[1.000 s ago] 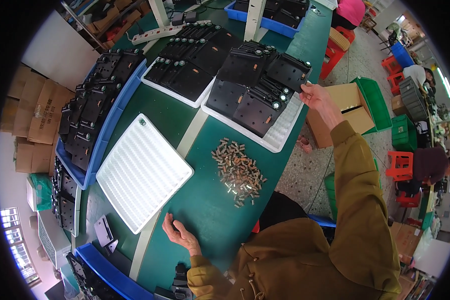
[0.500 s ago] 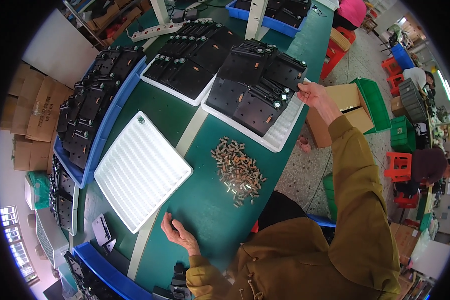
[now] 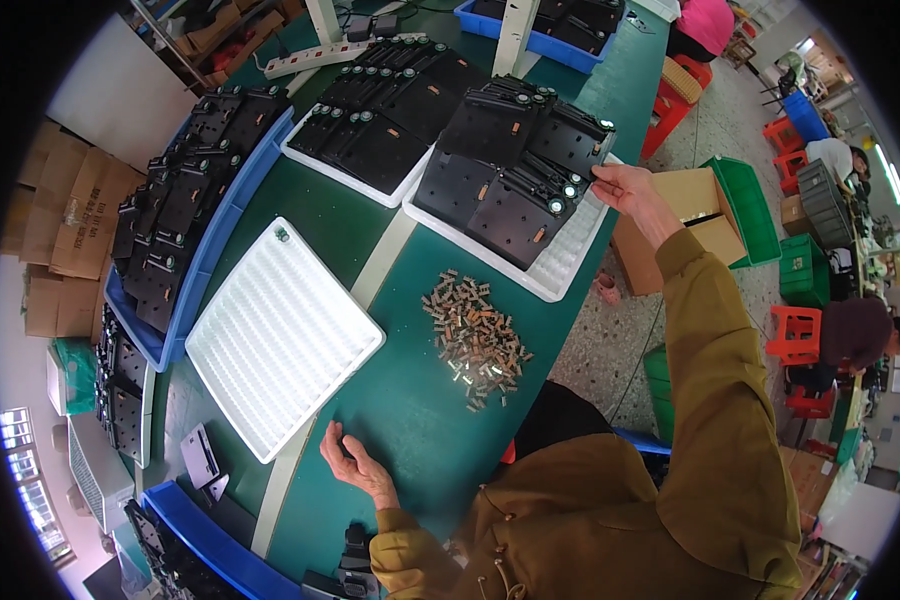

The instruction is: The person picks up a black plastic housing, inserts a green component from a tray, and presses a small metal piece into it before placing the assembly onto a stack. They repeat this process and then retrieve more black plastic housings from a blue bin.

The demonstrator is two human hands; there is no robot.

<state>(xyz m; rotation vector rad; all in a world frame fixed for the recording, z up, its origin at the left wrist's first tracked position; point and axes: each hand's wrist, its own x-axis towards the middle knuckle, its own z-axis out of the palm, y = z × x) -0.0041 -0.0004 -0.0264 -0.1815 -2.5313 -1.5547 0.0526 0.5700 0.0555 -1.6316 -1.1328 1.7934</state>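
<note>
R hand (image 3: 627, 190), thumb & fingertips drawn tog., looks to pinch the outer corner of a black plate (image 3: 573, 140), exact contact pt hard to tell; that plate lies at the upper R of a white tray (image 3: 568, 245), beside other black plates w/ dark bars & round silver-green ends. L hand (image 3: 358, 468) is at the near side of the tabletop (image 3: 410, 385), fingers loosely curled & apart, nothing in it, close to the lower corner of a ribbed white tray (image 3: 285, 340) w/ a small round dark bit at its top corner. Progress, judging by the layout: approx. partway. The tray under the R hand is mostly covered, w/ a bare strip along its near R side; a 2nd white tray (image 3: 395, 203) behind is well filled too, & the blue bin (image 3: 175, 335) at L is stacked w/ similar plates. Many plates show a small copper-coloured piece, prob. the same kind as the loose metal connectors (image 3: 475, 345) heaped mid-table, so those in the heap look unused, i.e. a fair qty left
</note>
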